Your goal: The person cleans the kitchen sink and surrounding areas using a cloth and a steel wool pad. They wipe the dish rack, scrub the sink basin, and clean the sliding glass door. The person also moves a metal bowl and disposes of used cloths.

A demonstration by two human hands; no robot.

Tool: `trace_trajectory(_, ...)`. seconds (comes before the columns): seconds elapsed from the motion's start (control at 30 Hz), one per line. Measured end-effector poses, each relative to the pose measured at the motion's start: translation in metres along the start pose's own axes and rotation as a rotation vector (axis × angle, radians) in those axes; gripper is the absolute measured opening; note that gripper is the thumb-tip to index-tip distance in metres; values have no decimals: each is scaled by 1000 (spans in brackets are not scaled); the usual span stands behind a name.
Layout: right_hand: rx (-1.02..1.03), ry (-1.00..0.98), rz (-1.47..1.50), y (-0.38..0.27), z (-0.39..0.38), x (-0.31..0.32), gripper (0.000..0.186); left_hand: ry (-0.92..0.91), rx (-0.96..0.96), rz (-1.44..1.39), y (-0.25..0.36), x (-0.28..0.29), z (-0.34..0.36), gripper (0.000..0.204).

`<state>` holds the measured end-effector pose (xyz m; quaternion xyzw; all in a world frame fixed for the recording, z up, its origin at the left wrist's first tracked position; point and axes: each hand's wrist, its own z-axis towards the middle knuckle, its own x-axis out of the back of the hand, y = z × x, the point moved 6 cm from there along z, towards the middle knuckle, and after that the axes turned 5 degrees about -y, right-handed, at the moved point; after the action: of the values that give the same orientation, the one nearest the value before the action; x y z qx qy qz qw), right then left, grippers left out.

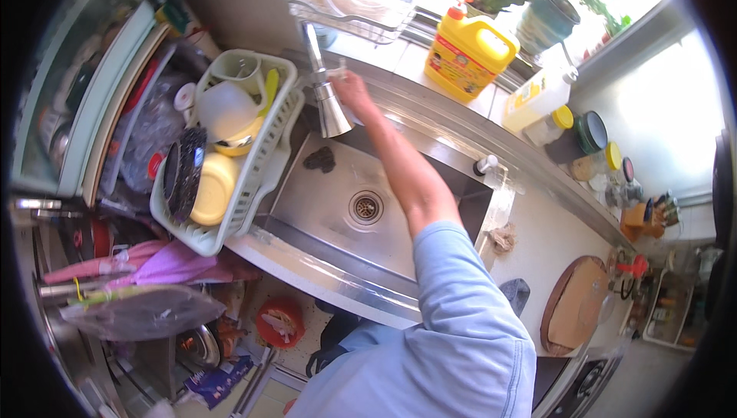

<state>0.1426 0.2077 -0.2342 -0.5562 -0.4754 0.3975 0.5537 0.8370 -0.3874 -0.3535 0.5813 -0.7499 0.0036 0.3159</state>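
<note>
My right arm stretches across the steel sink to its back left corner. There my right hand is beside the chrome faucet, its fingers drawn together at a small pale piece behind the spout that I cannot make out. No running water shows under the faucet head. A dark rag-like clump lies on the sink floor, up and left of the drain. Only a sliver of skin, apparently my left hand, shows at the lower edge; its fingers are hidden.
A pale green dish rack with bowls stands left of the sink. On the ledge behind are a yellow jug, a whitish bottle and several jars. A round wooden board leans at right. A red bin sits on the floor.
</note>
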Motion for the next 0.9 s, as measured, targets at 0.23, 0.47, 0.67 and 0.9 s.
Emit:
trace_trajectory(0.23,344,137,-288,20,20,-4,21,-117,-14,-12,101,14,24,16)
trace_trajectory(0.47,305,206,-283,16,-6,-5,21,-344,-234,-46,281,3,54,21)
trace_trajectory(0.67,252,-40,-93,5,-31,-7,27,-494,-327,-34,377,-13,63,29)
trace_trajectory(0.9,350,-149,-108,9,-54,-13,39,-661,-470,122,451,-39,41,28)
